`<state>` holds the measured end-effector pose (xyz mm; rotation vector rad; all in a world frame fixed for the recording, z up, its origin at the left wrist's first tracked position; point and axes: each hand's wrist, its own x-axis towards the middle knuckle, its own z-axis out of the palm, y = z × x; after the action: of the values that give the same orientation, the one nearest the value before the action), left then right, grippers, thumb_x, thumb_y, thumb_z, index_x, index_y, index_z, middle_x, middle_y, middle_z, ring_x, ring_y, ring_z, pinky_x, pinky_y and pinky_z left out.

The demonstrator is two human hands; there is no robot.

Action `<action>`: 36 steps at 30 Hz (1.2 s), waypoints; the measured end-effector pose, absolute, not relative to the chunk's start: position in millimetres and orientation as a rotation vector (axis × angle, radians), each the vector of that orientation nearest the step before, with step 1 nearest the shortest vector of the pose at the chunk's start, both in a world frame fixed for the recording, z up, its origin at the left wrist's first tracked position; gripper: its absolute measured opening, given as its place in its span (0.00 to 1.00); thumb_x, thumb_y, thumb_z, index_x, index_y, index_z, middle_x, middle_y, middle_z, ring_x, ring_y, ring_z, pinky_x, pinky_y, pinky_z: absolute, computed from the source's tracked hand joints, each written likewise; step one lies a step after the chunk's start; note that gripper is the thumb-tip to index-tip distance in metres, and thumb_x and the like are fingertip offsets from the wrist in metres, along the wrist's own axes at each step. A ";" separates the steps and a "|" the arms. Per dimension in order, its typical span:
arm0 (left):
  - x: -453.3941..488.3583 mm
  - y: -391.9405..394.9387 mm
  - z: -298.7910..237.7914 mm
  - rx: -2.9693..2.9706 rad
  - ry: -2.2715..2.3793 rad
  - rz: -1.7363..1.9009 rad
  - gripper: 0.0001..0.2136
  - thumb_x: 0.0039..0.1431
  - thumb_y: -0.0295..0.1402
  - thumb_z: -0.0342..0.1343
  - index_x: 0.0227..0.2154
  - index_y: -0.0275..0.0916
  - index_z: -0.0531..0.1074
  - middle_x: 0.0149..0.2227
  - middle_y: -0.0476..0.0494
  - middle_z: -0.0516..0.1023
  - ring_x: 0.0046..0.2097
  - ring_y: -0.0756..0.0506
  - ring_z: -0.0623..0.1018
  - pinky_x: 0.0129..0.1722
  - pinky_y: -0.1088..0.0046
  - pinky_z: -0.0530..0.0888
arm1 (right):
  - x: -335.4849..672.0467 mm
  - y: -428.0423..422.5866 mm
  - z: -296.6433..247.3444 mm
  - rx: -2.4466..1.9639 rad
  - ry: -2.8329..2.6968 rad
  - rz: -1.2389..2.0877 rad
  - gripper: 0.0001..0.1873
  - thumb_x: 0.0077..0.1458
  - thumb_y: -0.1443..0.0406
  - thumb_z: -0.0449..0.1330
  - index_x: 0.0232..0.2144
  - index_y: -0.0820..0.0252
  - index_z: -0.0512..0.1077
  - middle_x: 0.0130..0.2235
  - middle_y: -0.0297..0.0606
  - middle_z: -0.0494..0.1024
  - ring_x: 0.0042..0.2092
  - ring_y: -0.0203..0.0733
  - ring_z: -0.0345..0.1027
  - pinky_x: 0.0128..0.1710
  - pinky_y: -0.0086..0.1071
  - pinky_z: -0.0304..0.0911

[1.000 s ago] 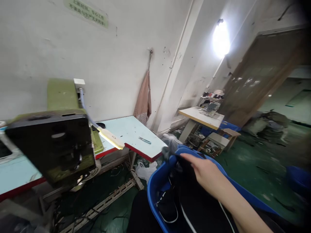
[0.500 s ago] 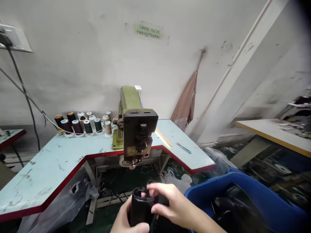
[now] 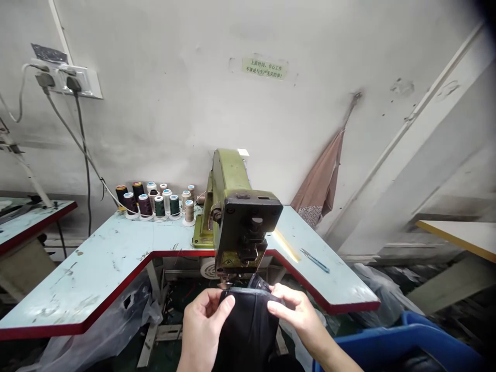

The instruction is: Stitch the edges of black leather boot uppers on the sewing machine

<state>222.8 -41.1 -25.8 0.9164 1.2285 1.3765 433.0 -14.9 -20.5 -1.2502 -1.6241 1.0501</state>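
Shifted since half a second ago: black fabric piece [image 3: 248, 325] lifted from low in front of the body to just under the head of the sewing machine [image 3: 242, 217], and spread flatter between both hands rather than bunched. View swung as well, with less of the blue bin [image 3: 395, 346] showing at lower right.

Left hand [image 3: 201, 323] pinching the piece's upper left edge, thumb on top, fingers [image 3: 227, 305] closed narrow on the material. Right hand [image 3: 296, 315] gripping the upper right corner the same way, fingers curled tight around the edge. Top edge held taut and roughly level between the two grips, close below the needle area, clear of the desk [image 3: 96, 263] and hanging in the cut-out in front of it.

Likely trouble from here: fingertips very near the needle and presser foot, hence the risk of a slip forward carrying them under it. Also a chance of a crooked or puckered edge with one grip slackened, given the soft material sagging below the hands. Possible snagging of the loose lower part on the frame beneath the desk.

Matte black, soft and limp in look, with a thin folded or stitched band along the top and a small tab standing up behind the right side; exact kind of item hard to tell.

Thread cones [image 3: 155, 202] in a row at the back of the desk, left of the machine; small blue snips [image 3: 314, 260] lying on the right wing.
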 end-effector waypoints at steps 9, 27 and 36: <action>225.0 -35.4 -23.1 0.906 1.340 1.395 0.19 0.45 0.50 0.65 0.22 0.37 0.72 0.23 0.49 0.70 0.29 0.49 0.66 0.29 0.75 0.65 | 429.8 -0.8 -10.4 -1.276 -1.593 1.044 0.16 0.47 0.56 0.65 0.20 0.59 0.66 0.27 0.32 0.63 0.32 0.40 0.59 0.33 0.32 0.58; 182.0 -30.7 -29.1 0.672 1.329 1.532 0.22 0.31 0.48 0.72 0.24 0.37 0.74 0.26 0.51 0.70 0.33 0.49 0.66 0.31 0.76 0.67 | 388.9 4.4 -15.2 -1.044 -1.644 0.960 0.10 0.48 0.60 0.66 0.24 0.59 0.71 0.28 0.32 0.70 0.32 0.39 0.64 0.36 0.33 0.60; 171.3 -23.2 -26.3 0.695 1.365 1.504 0.25 0.29 0.51 0.71 0.26 0.37 0.74 0.27 0.49 0.70 0.35 0.45 0.70 0.34 0.71 0.69 | 373.9 2.6 -25.0 -0.974 -1.664 0.745 0.08 0.50 0.61 0.67 0.25 0.57 0.73 0.28 0.33 0.73 0.33 0.40 0.65 0.37 0.34 0.61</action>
<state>171.3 -23.2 -26.3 0.6950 1.3649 1.5042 373.9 2.6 -25.0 -0.9736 -1.6641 0.7451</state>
